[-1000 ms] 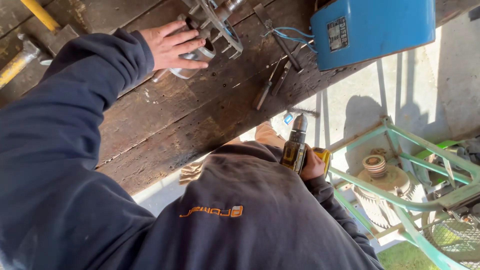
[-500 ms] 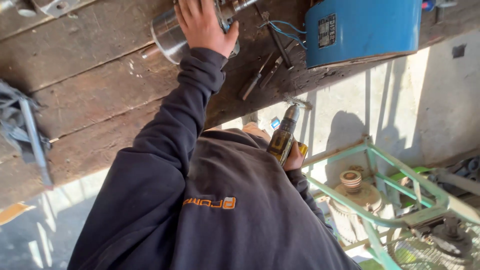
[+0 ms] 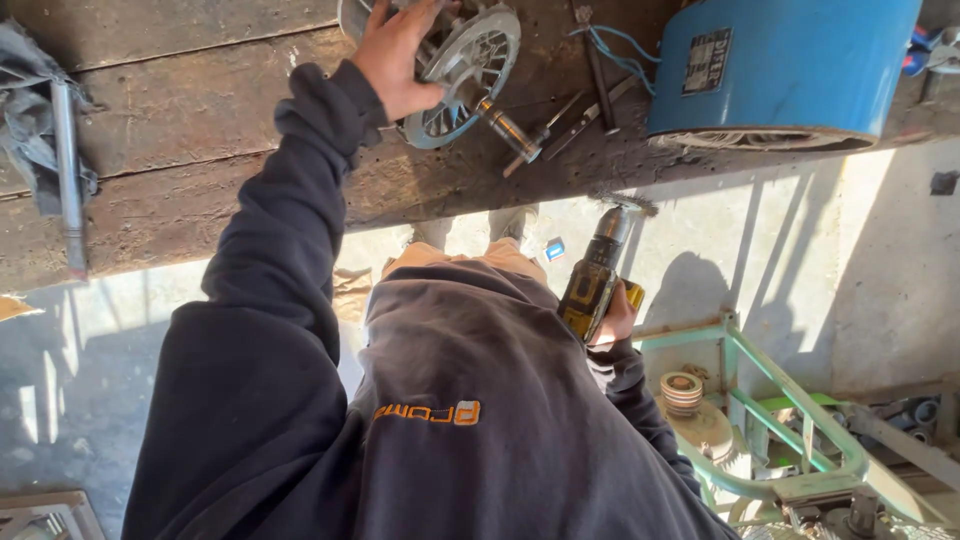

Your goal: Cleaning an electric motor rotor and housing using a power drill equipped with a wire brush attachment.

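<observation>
Head view, looking down over the person's dark hoodie at a worn wooden bench (image 3: 200, 130).

Left hand (image 3: 395, 55) lies on the metal motor part (image 3: 460, 60) at the bench's far edge: a finned, spoked end housing with a short shaft (image 3: 505, 128) sticking out toward the bench's near edge. Fingers are spread over the housing's top, palm down; fingertips run out of frame, so I cannot tell whether they curl round the rim or only press on it.

Right hand (image 3: 615, 318) is wrapped closed around the grip of a yellow-and-black drill (image 3: 592, 280), held low beside the body, off the bench. A wire brush (image 3: 622, 205) sits in the chuck, pointing toward the bench edge.

Handling, as a judgement: the motor part looks like cast metal, so rigid and fairly heavy for its size. It is round, so it may roll or spin on the shaft if held only from above. The spoked face offers finger holds; the rim or body is the safer hold. Fins and brush bristles could scrape skin.

Hard to make out:
- Upper half of the housing is cut off by the frame.
- Thin tools (image 3: 565, 120) by the shaft; kind unclear.
- Blue drum-shaped casing (image 3: 790, 70) at right, front rim in shadow.
- Grey cloth (image 3: 40, 110) at left, partly cut off.
- Green metal frame (image 3: 790, 400) on the floor, purpose unclear.
</observation>
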